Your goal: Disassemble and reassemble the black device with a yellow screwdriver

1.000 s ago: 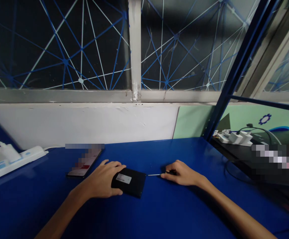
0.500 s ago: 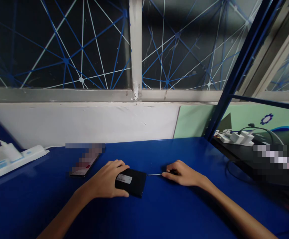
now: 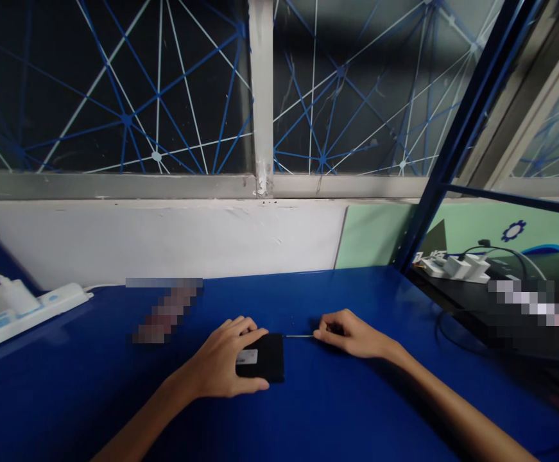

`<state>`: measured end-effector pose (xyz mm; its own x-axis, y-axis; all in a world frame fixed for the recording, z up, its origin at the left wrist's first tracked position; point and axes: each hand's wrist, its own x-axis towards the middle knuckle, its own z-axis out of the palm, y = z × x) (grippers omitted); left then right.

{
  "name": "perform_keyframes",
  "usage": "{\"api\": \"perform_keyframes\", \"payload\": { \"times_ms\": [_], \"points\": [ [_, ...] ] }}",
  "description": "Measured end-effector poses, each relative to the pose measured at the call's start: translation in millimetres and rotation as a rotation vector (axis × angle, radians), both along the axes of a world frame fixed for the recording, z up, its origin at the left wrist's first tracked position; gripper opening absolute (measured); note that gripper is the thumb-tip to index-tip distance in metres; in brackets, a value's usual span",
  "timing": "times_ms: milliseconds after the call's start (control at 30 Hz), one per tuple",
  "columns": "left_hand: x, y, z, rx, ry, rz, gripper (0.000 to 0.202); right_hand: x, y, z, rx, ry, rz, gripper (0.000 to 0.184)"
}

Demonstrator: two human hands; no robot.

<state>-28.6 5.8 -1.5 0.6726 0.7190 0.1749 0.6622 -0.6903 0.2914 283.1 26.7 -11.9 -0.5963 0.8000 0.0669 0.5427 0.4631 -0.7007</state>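
Observation:
A flat black solid-state drive (image 3: 270,359) with a white label lies on the blue tabletop (image 3: 303,423). My left hand (image 3: 231,359) grips it from the left, thumb along the near edge and fingers along the far edge, covering its left part. Closed to the right of the drive, my right hand (image 3: 341,332) holds a thin screwdriver (image 3: 299,336) whose handle is hidden in the fingers. Its slim metal shaft points left, the tip at or very close to the drive's right edge near the far corner; contact cannot be made out.
A white power strip (image 3: 62,298) with a plugged-in adapter lies at the left. Behind my left hand is a blurred-out flat object (image 3: 163,317). At the right, a blue metal post (image 3: 433,199) stands beside a dark surface with another power strip (image 3: 457,268) and cables.
My left hand has shifted right with the drive and turned it straighter, its right edge now squarer to the screwdriver. My right hand has barely moved.

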Motion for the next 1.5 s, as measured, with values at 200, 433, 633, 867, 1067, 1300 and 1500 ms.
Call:
{"api": "perform_keyframes", "payload": {
  "times_ms": [200,433,633,867,1067,1300,1500],
  "points": [
    [0,0,0.6,-0.012,0.010,0.002,0.072,-1,1,-1.2,0.073,-0.104,-0.011,0.045],
    [0,1,-0.2,-0.009,0.014,-0.005,0.074,3,2,-2.4,0.131,-0.133,-0.052,0.036],
    [0,0,0.0,-0.012,0.006,-0.010,0.074,0,0,-1.2,0.131,-0.129,-0.061,0.039],
    [0,1,1.4,-0.004,-0.021,-0.023,0.074,-7,-3,-0.5,0.126,-0.155,-0.013,0.053],
    [1,2,0.6,-0.009,-0.005,-0.009,0.074,-5,-3,-0.2,0.273,-0.283,-0.071,0.045],
    [1,0,2.1,-0.003,0.004,-0.006,0.073,-4,-3,-0.8,0.295,-0.330,-0.121,0.040],
    [1,-2,0.3,0.018,0.085,0.013,0.077,-5,-5,6.1,0.278,-0.246,-0.100,0.033]
  ]
}}
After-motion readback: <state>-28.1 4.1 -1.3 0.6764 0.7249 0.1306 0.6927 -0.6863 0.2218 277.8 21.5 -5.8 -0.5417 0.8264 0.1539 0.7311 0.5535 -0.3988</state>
